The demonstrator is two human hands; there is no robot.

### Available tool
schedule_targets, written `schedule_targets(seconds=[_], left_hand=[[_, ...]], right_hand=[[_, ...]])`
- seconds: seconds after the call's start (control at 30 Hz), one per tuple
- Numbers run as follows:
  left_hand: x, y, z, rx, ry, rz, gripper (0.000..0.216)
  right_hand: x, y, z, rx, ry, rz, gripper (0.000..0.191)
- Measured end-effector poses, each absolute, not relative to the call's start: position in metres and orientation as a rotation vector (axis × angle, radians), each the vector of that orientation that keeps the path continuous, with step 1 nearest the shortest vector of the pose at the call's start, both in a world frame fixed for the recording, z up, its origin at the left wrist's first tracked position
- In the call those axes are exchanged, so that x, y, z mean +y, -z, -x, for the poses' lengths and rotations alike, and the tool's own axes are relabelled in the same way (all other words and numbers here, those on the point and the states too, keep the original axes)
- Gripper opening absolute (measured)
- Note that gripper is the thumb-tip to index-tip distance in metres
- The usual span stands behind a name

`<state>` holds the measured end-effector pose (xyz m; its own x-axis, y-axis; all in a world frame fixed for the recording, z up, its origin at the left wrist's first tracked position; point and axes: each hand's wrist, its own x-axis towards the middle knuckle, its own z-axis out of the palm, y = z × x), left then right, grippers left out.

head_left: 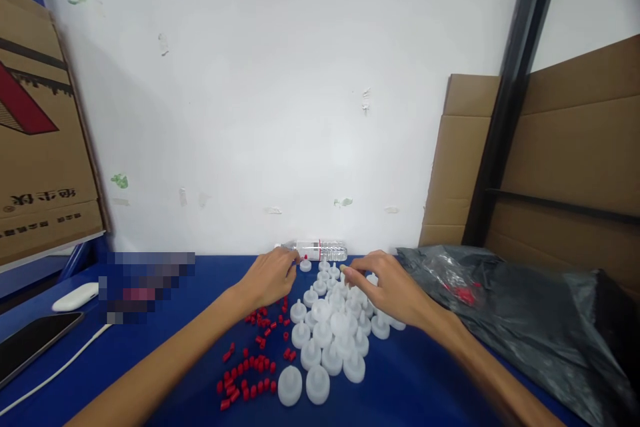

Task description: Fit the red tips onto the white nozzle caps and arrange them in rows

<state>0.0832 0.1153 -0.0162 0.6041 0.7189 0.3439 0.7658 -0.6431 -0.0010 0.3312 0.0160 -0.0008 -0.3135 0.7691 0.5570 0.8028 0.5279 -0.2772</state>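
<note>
1. White caps (pixel 330 327) cluster on the counter (pixel 425 387) between both hands; they look light and stiff, best pinched at the wide base.
2. Right hand (pixel 393 290): grip pinched together at the pile's far edge.
3. Left hand (pixel 270 278): grip curled, cannot tell.
4. Red tips (pixel 250 367) lie left.

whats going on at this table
A person's left hand reaches a red-tipped white cap at the far end of a pile of white nozzle caps on the blue table. The right hand pinches at the pile's far edge; what it grips is too small to tell. Left of the pile lie scattered small red caps.
</note>
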Motion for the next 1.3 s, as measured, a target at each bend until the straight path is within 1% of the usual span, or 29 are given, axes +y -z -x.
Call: schedule_targets(seconds=[0.2,0.33,0.4,0.47,0.57,0.6,0.63,0.7,0.73,0.77,0.8,0.87,0.9,0.97,1.03,1.1,1.2,1.3], left_hand=[[0.153,0.024,-0.119,-1.323,0.379,2.625,0.026],[0.161,0.03,-0.127,-1.366,0.331,2.628,0.035],[0.16,0.03,-0.126,-1.369,0.339,2.646,0.036],[0.158,0.028,-0.125,-1.362,0.381,2.673,0.028],[0.147,0.019,-0.123,-1.326,0.537,2.729,0.011],[0.14,0.015,-0.123,-1.304,0.606,2.754,0.01],[0.131,0.009,-0.124,-1.274,0.678,2.783,0.011],[0.109,-0.002,-0.126,-1.197,0.821,2.858,0.018],[0.097,-0.007,-0.127,-1.139,0.924,2.906,0.023],[0.085,-0.012,-0.129,-1.054,1.177,2.994,0.023],[0.075,-0.016,-0.131,-0.976,1.354,3.056,0.024],[0.06,-0.021,-0.133,-0.918,1.425,3.085,0.023],[0.056,-0.022,-0.133,-0.915,1.363,3.034,0.022],[0.054,-0.021,-0.132,-0.88,1.084,2.869,0.019],[0.057,-0.018,-0.13,-0.807,0.768,2.707,0.013],[0.059,-0.017,-0.127,-0.765,0.532,2.633,0.009],[0.056,-0.017,-0.126,-0.777,0.375,2.597,0.029],[0.052,-0.018,-0.129,-0.786,0.353,2.546,0.038]], right_hand=[[0.017,0.002,-0.331,-2.139,0.091,1.258,0.053],[0.017,0.003,-0.331,-2.144,0.11,1.241,0.051],[0.018,0.005,-0.331,-2.15,0.129,1.26,0.048],[0.018,0.006,-0.331,-2.142,0.153,1.278,0.04],[0.019,0.008,-0.331,-2.08,0.244,1.259,0.021],[0.019,0.009,-0.33,-2.057,0.276,1.248,0.023],[0.018,0.009,-0.33,-2.037,0.3,1.24,0.031],[0.017,0.01,-0.329,-2.011,0.31,1.228,0.044],[0.017,0.01,-0.329,-2.003,0.308,1.213,0.047],[0.016,0.01,-0.328,-1.999,0.311,1.188,0.046],[0.016,0.01,-0.328,-1.999,0.323,1.147,0.041],[0.016,0.011,-0.329,-2.006,0.377,1.044,0.028],[0.017,0.011,-0.329,-2.013,0.412,1.0,0.023],[0.018,0.012,-0.33,-2.042,0.478,0.957,0.017],[0.019,0.013,-0.33,-2.099,0.505,0.958,0.016],[0.019,0.013,-0.331,-2.162,0.505,0.95,0.016],[0.019,0.012,-0.333,-2.233,0.501,0.924,0.016],[0.02,0.011,-0.335,-2.233,0.533,0.904,0.017]])
